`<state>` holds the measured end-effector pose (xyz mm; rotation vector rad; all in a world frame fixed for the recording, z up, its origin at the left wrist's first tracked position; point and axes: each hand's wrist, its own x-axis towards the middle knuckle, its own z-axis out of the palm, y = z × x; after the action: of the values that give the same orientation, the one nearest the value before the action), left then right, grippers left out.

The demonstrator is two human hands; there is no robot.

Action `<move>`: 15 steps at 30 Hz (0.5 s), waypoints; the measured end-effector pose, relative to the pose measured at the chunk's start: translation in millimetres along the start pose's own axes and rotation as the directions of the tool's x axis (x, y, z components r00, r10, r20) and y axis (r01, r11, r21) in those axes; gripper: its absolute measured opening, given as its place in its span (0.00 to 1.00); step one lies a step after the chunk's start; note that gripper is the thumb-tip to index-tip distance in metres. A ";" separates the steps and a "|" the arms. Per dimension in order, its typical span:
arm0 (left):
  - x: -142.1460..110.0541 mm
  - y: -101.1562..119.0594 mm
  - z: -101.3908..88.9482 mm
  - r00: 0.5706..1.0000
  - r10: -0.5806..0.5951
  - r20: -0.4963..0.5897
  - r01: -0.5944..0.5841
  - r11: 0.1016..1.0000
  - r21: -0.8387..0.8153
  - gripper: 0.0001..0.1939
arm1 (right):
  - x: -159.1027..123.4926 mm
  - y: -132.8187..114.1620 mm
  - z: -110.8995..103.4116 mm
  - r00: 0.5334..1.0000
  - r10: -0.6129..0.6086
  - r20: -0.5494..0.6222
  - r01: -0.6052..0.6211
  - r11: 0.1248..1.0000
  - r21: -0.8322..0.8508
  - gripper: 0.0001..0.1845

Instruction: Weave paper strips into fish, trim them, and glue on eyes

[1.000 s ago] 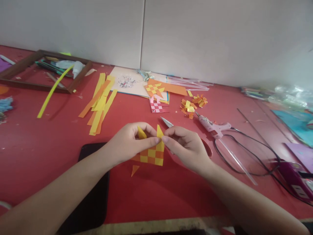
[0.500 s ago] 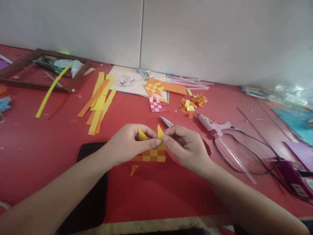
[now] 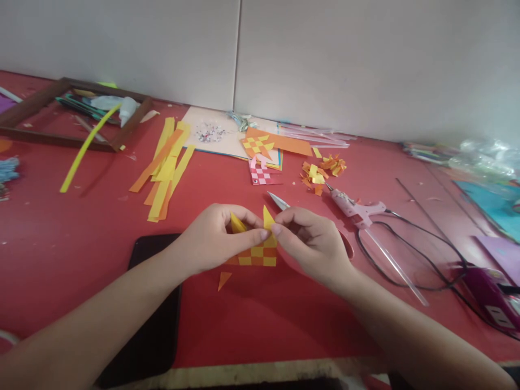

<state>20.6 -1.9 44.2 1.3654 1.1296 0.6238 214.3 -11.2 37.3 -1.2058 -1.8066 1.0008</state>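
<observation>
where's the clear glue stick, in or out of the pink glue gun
Partly in: the stick protrudes from the back of the gun.

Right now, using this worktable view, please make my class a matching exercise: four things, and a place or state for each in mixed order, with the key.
Things
1. Yellow-and-orange checkered paper piece
2. Pink glue gun
3. Brown rectangular frame
4. Small orange paper triangle

Places and states
A. Crossed by a curved yellow strip
B. Lying to the right of the flat black slab
C. Held by the left hand and right hand
D. A clear stick extends from its back

Pairs: 1-C, 2-D, 3-A, 4-B
</observation>
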 end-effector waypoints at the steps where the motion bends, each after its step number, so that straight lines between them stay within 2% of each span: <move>1: -0.2 0.3 -0.1 1.000 0.000 -0.001 0.000 1.000 -0.002 0.13 | -0.7 0.3 0.7 1.000 0.000 0.001 0.000 1.000 -0.002 0.08; 5: -1.4 -0.8 -0.9 1.000 0.019 -0.015 -0.019 1.000 -0.006 0.11 | 2.8 -2.6 -3.7 1.000 -0.005 0.026 0.006 0.999 -0.047 0.09; 7: -1.4 -2.0 -0.9 0.999 0.022 -0.032 -0.022 1.000 -0.010 0.11 | 7.9 -7.8 -16.3 0.999 -0.005 0.035 0.009 0.993 -0.114 0.10; 9: -0.8 -2.9 -0.8 0.998 0.017 -0.064 -0.019 0.999 -0.031 0.12 | 11.4 -13.1 -37.2 0.999 0.037 0.033 -0.028 0.968 -0.250 0.11; 11: -0.2 -2.8 -0.8 0.995 0.013 -0.101 -0.019 0.998 -0.063 0.12 | 9.1 -14.3 -62.3 0.992 0.121 0.029 -0.094 0.879 -0.468 0.11; 13: 0.1 -2.1 -1.3 0.991 0.002 -0.131 -0.014 0.996 -0.089 0.12 | -0.4 -8.8 -85.1 0.974 0.219 0.058 -0.118 0.709 -0.696 0.11; 15: 0.1 -1.5 -2.4 0.988 -0.016 -0.155 0.000 0.995 -0.099 0.12 | -14.2 1.8 -99.2 0.941 0.321 0.105 -0.092 0.544 -0.834 0.11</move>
<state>18.1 -1.0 43.1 1.2438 1.2115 0.7814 306.4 -3.9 76.1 -1.9650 -2.5042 0.3693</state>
